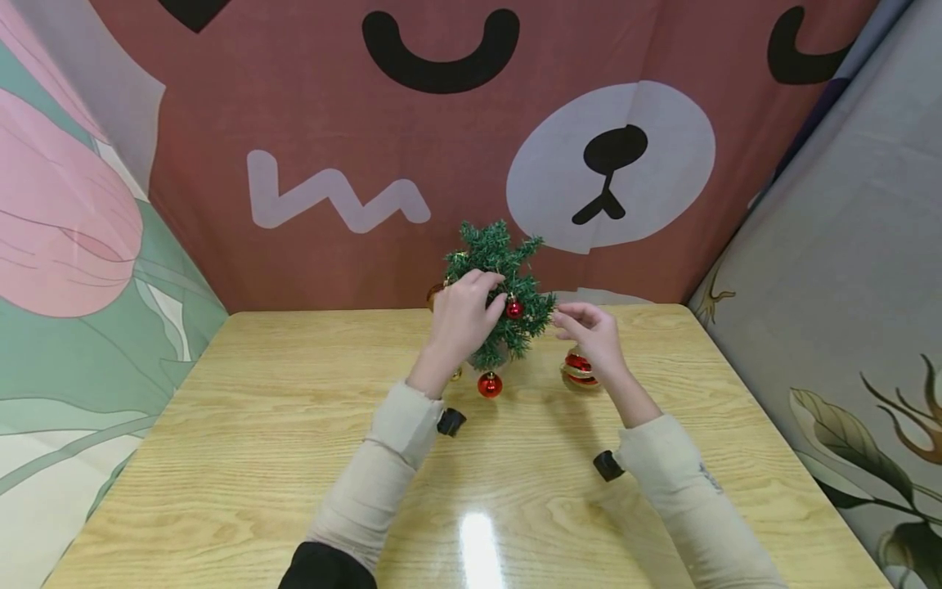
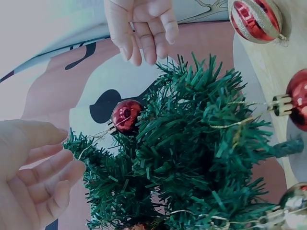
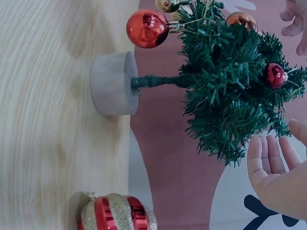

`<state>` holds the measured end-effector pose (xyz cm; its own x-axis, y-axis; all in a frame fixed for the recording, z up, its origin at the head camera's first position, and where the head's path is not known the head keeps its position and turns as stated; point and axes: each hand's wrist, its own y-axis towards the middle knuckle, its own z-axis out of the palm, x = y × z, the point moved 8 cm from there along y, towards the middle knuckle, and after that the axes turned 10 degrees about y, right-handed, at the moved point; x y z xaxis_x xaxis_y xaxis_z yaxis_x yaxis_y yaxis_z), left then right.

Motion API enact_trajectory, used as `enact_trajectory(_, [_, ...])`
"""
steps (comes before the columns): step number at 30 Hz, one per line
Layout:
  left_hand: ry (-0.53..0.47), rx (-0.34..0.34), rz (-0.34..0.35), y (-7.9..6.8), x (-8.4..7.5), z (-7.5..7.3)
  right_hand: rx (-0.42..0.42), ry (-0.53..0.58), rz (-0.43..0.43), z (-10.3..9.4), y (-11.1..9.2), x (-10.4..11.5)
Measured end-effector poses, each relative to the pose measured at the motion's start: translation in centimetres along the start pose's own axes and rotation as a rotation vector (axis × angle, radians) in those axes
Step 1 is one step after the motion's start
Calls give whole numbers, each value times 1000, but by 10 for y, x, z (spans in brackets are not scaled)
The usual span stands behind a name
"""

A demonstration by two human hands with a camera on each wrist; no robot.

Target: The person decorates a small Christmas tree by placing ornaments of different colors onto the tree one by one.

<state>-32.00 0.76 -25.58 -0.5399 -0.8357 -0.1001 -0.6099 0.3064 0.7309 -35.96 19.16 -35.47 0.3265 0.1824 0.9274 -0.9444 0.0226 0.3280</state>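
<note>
A small green artificial Christmas tree point(image 1: 489, 245) stands at the back of the table on a round pale base point(image 3: 112, 84). My left hand point(image 1: 465, 315) is at its upper left, thumb and fingers apart, close to a branch tip. A small red ball ornament point(image 1: 514, 309) hangs near that hand. On the tree's right side my right hand point(image 1: 594, 335) holds its loosely bent fingers beside the branches, with nothing visible in them. A larger shiny red ball point(image 1: 490, 384) hangs low at the front. Copper point(image 3: 242, 20) and gold balls point(image 3: 168, 5) hang on the other side.
A red ball with glittery gold stripes point(image 1: 579, 368) lies on the wooden table point(image 1: 309, 425), right of the tree and below my right hand. Behind the tree hangs a brown-red cloth point(image 1: 309, 262) with a bear design. Patterned cloths flank both sides.
</note>
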Motion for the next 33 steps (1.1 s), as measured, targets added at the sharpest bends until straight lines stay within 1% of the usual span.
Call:
enact_trajectory(3, [-3, -17, 9, -3, -2, 0, -25, 10, 46, 0, -6, 7])
enact_trajectory(7, [-25, -18, 11, -8, -3, 1, -57, -1, 70, -6, -8, 6])
enact_trajectory(12, [-39, -20, 17, -14, -5, 4, -79, -33, 68, -18, -8, -5])
enact_trajectory(16, [-55, -19, 13, -20, -7, 7, -93, -37, 72, -27, -9, -12])
enact_trajectory(19, [-64, -27, 14, -24, -8, 8, -98, -31, 66, -32, -10, -16])
enact_trajectory(21, [-74, -41, 19, -27, -8, 7, -101, -49, 59, -35, -11, -17])
enact_trajectory(24, [-92, -41, 28, -31, -9, 8, -112, -76, 45, -40, -13, -20])
enact_trajectory(25, [-95, -41, 32, -32, -9, 9, -92, -44, 33, -51, -6, -38])
enact_trajectory(29, [-90, -32, 53, -37, -11, 12, -118, -149, 14, -59, -8, -41])
enact_trajectory(31, [-81, -26, 64, -38, -13, 14, -133, -245, 14, -63, -8, -42])
enact_trajectory(32, [-72, -21, 70, -39, -13, 15, -161, -338, 27, -55, -16, -25])
enact_trajectory(33, [-63, -15, 76, -39, -14, 16, -166, -382, 34, -57, -17, -25])
